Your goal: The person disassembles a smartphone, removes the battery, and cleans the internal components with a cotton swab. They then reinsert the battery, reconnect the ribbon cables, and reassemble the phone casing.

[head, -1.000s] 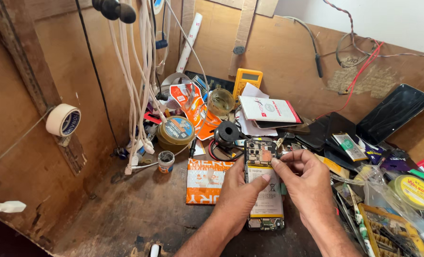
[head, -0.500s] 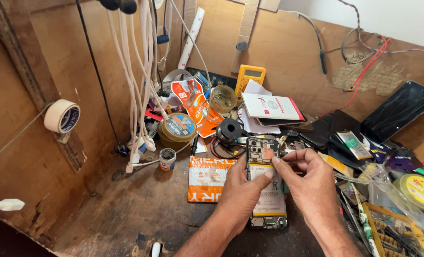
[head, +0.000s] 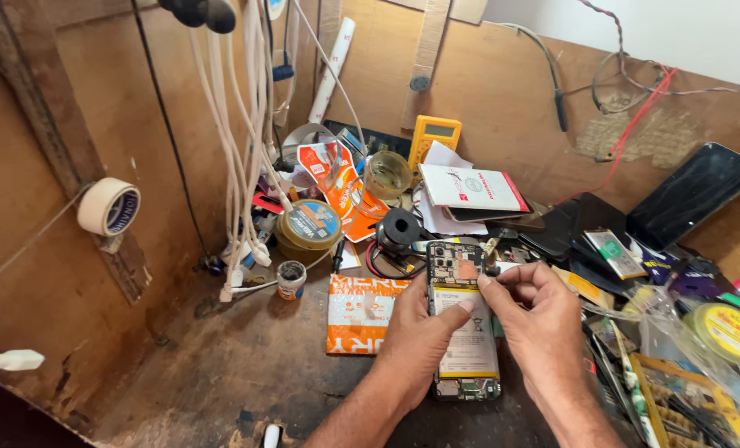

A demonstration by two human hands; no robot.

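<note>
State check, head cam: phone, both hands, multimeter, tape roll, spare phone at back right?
opened phone: back cover off, board and battery exposed, flat on bench
left hand: thumb on battery
right hand: fingertips pinched at phone's top edge
yellow multimeter: propped upright
tape roll: hung on wall
black phone: screen dark

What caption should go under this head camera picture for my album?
Two hands, left hand and right hand, work on an opened phone on a cluttered wooden bench.
</note>
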